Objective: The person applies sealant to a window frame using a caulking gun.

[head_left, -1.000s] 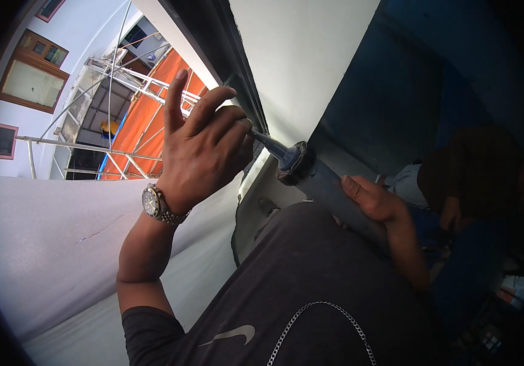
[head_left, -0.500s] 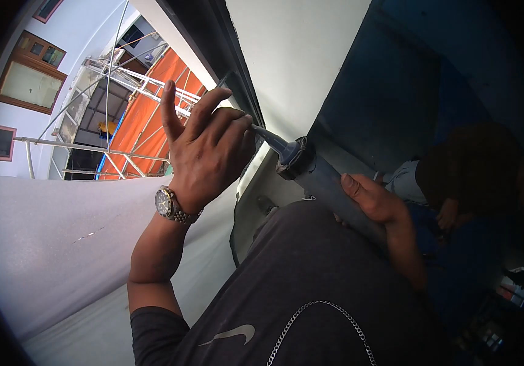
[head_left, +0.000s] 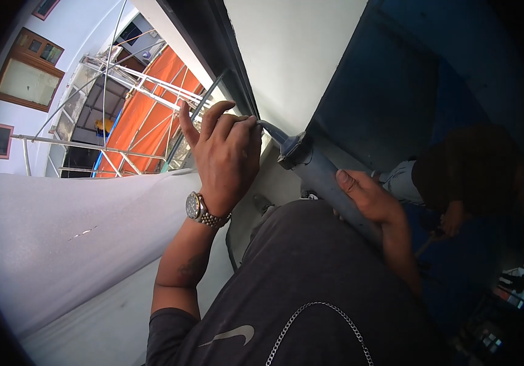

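Note:
My left hand, with a wristwatch below it, is at the centre beside the dark frame. Its thumb side and lower fingers are bent together at the nozzle tip, while two fingers stick up; anything pinched there is hidden. My right hand wraps round a grey sealant tube pointing up and left. The tube's curved grey nozzle meets the frame's edge by my left fingertips. A thin grey strip loops out from the frame behind my left hand.
A pale panel adjoins the frame. Dark glass on the right shows a reflected person. White sheeting lies at lower left. Metal scaffolding, orange sheeting and a building with windows stand beyond. A shoe shows below.
My left hand has shifted right and slightly down, its wrist more upright. More of the grey strip shows behind it. The tube and nozzle have moved only slightly.

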`<state>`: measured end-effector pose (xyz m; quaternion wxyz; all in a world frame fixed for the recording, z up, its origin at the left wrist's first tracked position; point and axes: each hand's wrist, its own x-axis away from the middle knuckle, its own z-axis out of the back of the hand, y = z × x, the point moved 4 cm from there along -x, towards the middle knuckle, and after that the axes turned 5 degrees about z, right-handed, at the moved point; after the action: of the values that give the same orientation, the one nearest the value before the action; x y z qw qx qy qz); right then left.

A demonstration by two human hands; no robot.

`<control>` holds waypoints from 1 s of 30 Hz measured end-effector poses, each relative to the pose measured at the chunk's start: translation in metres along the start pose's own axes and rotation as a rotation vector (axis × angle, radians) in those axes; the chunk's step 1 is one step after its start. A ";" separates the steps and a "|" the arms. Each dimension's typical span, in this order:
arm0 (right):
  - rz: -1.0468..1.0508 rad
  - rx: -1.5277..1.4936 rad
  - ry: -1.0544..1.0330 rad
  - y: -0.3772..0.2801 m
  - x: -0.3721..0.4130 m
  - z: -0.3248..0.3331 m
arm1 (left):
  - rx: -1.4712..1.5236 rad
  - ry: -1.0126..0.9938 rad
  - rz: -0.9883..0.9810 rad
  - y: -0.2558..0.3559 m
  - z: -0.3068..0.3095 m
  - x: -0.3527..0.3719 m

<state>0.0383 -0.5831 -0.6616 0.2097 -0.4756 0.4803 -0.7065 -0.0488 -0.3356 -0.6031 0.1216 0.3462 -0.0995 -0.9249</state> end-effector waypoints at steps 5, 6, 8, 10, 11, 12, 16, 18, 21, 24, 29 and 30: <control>-0.004 0.033 0.017 -0.002 0.001 -0.002 | 0.062 0.000 0.062 0.002 -0.006 0.005; 0.000 0.017 0.017 -0.003 0.002 -0.001 | 0.076 -0.010 0.080 0.003 -0.006 0.004; -0.001 0.004 0.013 -0.001 0.001 -0.002 | 0.090 -0.024 0.099 0.003 -0.006 0.004; -0.004 -0.011 0.013 0.003 -0.001 -0.001 | 0.128 -0.092 0.154 0.003 -0.009 0.003; -0.015 -0.018 0.004 0.005 -0.002 -0.001 | 0.132 -0.094 0.155 0.001 -0.010 0.001; -0.026 -0.025 -0.003 0.006 -0.002 -0.001 | 0.221 -0.153 0.188 -0.004 -0.012 -0.001; -0.037 -0.062 -0.012 0.008 -0.001 -0.003 | 0.456 -0.347 0.252 -0.016 -0.012 -0.011; -0.036 -0.080 -0.035 0.009 0.000 -0.005 | 0.483 -0.376 0.260 -0.016 -0.011 -0.014; -0.039 -0.099 -0.013 0.011 0.004 -0.013 | 0.547 -0.422 0.272 -0.019 -0.007 -0.011; -0.066 -0.117 -0.014 0.017 0.015 -0.016 | 0.672 -0.601 0.330 -0.031 -0.008 -0.012; -0.083 -0.211 -0.084 0.023 0.032 -0.021 | 1.164 -0.761 0.345 -0.040 0.001 -0.028; -0.085 -0.262 -0.120 0.025 0.034 -0.022 | 1.286 -0.809 0.316 -0.049 -0.009 -0.028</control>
<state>-0.0007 -0.6093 -0.6693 0.1442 -0.5600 0.5344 -0.6165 -0.0305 -0.2815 -0.6059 -0.0186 -0.0341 -0.7016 -0.7115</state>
